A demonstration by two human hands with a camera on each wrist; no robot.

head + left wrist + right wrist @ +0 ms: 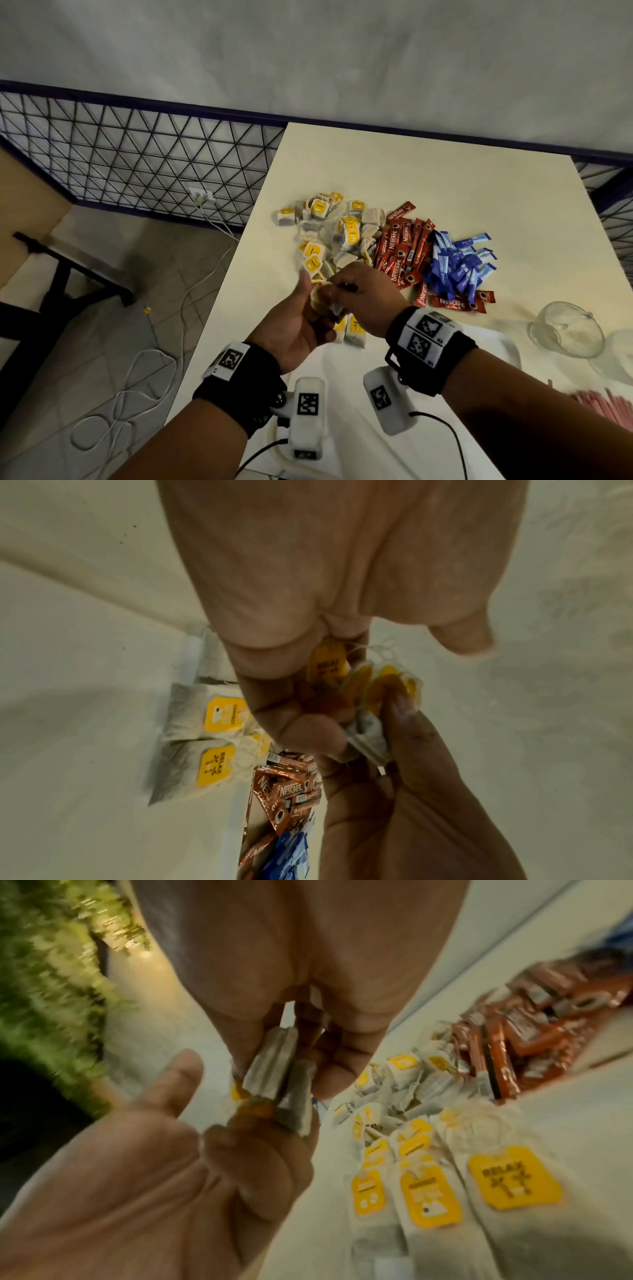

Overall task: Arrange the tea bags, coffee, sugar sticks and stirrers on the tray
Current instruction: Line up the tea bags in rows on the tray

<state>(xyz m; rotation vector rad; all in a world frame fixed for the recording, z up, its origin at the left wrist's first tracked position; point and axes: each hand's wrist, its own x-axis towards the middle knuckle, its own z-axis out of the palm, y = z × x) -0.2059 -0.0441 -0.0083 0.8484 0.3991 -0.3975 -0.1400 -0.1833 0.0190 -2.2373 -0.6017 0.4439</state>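
Note:
A small bunch of tea bags (pixel 322 303) with yellow tags is held between both hands above the near part of the table. My left hand (pixel 313 308) curls its fingers round the bunch (pixel 274 1074), thumb raised. My right hand (pixel 337 296) pinches the same tea bags (pixel 363 688) from above. Behind them lie the loose tea bag pile (pixel 329 233), red coffee sticks (pixel 404 253) and blue sugar sticks (pixel 459 263). Two tea bags (pixel 354 329) lie at the far edge of the white tray (pixel 346 373). Pink stirrers (pixel 603 407) lie at the lower right.
A clear glass cup (pixel 565 330) lies tilted right of the tray. The table's left edge (pixel 219 284) drops to a tiled floor with white cables (pixel 150 370). A dark wire-mesh fence (pixel 137 161) and a grey wall stand behind.

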